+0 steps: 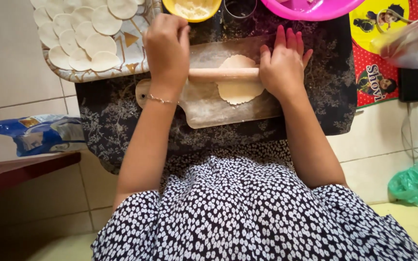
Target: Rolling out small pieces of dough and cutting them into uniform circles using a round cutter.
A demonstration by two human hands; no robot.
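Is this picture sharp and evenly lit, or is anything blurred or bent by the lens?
Head view: soft, even light, no harsh glare; the hands, left hand and right hand, and the wooden rolling pin look sharp; the clear plastic bag at top right is blurred; tile lines curve near the edges, a wide-lens distortion.

Single head cam, looking steeply down over the person's lap, close range. Faces forward across a floured board (pixel 228 104) on a dark cloth (pixel 117 121), floor tiles at both edges.

rolling pin (pixel 223 74) | wooden, crosswise | on flat pale dough round (pixel 238 90)
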